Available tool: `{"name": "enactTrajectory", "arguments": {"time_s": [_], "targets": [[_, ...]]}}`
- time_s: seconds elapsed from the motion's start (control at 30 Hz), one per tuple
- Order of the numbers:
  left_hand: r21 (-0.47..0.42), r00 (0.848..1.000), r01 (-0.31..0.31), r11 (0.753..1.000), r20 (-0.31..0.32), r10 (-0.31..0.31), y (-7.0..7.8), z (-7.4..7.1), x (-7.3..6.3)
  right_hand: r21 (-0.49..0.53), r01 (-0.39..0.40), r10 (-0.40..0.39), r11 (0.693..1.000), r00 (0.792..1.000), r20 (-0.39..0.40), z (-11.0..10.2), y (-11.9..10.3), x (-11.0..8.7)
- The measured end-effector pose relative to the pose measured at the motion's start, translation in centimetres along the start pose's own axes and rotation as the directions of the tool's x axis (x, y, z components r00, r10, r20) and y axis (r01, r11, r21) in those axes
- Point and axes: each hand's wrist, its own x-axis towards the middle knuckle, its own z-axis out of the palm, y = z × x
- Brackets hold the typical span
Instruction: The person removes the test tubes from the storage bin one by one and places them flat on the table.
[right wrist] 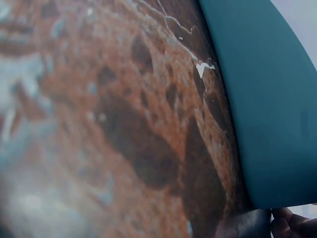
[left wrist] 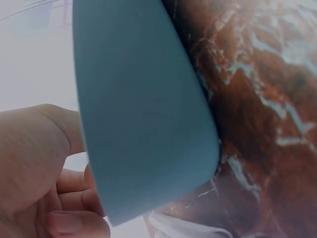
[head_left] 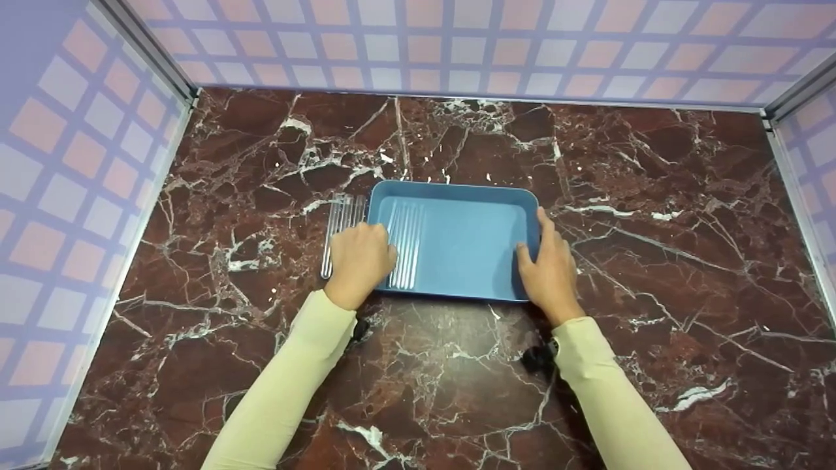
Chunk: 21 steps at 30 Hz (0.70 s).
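A blue rectangular tray (head_left: 470, 241) lies on the table between both hands. My left hand (head_left: 361, 258) grips its left wall, thumb over the inside and fingers curled outside, as the left wrist view also shows. On the opposite side my right hand (head_left: 550, 271) holds the right wall, thumb inside the rim and fingers along the outer face. Several clear rods (head_left: 406, 248) lie side by side in the left part of the tray. More clear rods (head_left: 343, 212) rest on the table just outside its left wall, partly hidden by my left hand.
The table (head_left: 653, 261) has a dark red marble pattern with white veins. Checked panels (head_left: 457, 49) bound it at the back, and similar ones (head_left: 85, 170) stand along the sides. Light sleeves (head_left: 287, 391) cover both forearms.
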Motion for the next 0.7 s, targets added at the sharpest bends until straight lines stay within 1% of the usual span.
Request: {"name": "enactTrajectory", "arguments": {"time_s": [0.23, 0.47, 0.7], "targets": [[-0.022, 0.999, -0.004, 1.0, -0.033, 0.003, -0.2, -0.4, -0.2, -0.005, -0.012, 0.012, 1.0, 1.0, 0.016, 0.0, 0.1, 0.0], [-0.013, 1.0, 0.011, 1.0, -0.011, -0.011, -0.4, -1.1, -0.1, 0.006, -0.003, 0.003, 1.0, 1.0, -0.001, -0.1, 0.1, 0.0], [0.03, 1.0, 0.03, 0.999, -0.007, -0.03, -0.8, -1.7, -0.2, 0.023, 0.007, -0.007, 1.0, 1.0, -0.017, 0.0, 0.1, -0.1]]}}
